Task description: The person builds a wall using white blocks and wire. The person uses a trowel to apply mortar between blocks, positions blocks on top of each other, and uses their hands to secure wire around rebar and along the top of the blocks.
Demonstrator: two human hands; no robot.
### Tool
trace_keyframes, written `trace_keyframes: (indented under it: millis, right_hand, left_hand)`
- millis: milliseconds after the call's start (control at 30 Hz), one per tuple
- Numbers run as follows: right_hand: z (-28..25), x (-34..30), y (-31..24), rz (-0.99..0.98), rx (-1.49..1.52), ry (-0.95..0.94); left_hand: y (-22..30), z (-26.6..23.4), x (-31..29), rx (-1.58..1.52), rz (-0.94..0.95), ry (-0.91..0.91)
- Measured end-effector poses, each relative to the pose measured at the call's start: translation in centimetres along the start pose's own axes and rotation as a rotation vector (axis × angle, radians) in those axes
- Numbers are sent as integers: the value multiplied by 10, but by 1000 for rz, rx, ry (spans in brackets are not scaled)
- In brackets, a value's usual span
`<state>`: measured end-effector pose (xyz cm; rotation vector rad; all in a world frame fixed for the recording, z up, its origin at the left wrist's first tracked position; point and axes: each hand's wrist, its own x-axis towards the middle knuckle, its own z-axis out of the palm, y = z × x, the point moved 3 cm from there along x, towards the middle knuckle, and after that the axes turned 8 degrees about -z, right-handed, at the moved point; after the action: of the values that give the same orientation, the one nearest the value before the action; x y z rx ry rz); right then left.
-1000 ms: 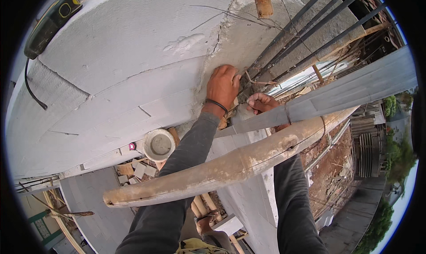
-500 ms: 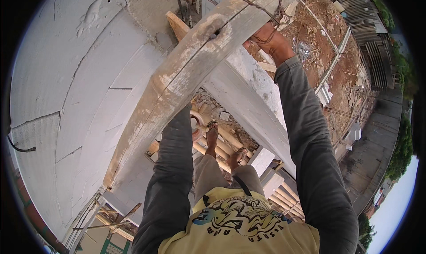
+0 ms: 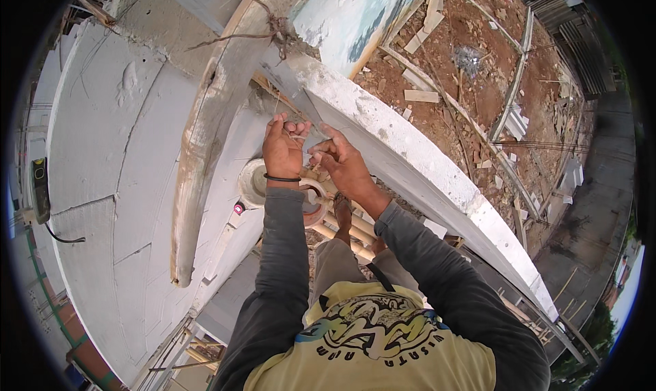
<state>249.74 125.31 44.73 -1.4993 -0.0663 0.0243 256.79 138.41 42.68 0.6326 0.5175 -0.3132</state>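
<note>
In front of my chest, both hands are raised close together over the gap between two walls. My left hand (image 3: 283, 152), palm up with a black band at the wrist, has its fingers curled round a thin pale string (image 3: 298, 137). A fine strand of it seems to rise from the fingertips. Just beside it, my right hand (image 3: 347, 167) pinches with thumb and forefinger at the string. Left of my hands, a thick weathered bamboo pole (image 3: 197, 142) slants down. Rusty tie wire (image 3: 275, 30) is knotted round its upper part.
A grey block wall (image 3: 96, 159) stands at left, with a spirit level (image 3: 41, 189) by its edge. A pale-topped wall (image 3: 424, 152) curves down the right. Below are a pale bucket (image 3: 250, 184), a reddish-rimmed bucket (image 3: 316, 220) and bamboo poles underfoot. Boards lie on red soil (image 3: 471, 90).
My right hand has come down from the pole's upper end, and my left hand has emerged from behind the pole. Both now meet at the string. The view has shifted, putting the pole further left.
</note>
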Motion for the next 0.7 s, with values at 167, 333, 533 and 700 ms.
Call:
trace_keyframes:
  millis: [167, 333, 533, 700]
  right_hand:
    - [-21, 23, -3, 21, -247, 131]
    - [-47, 86, -4, -218, -384, 209]
    - [-39, 169, -7, -287, -494, -85]
    - [-21, 201, -7, -281, -677, -437]
  left_hand:
    - [78, -9, 27, 400, 231, 143]
    - [122, 19, 92, 815, 306, 64]
    - [122, 37, 131, 1309, 1063, -25]
    - [127, 23, 118, 917, 603, -130]
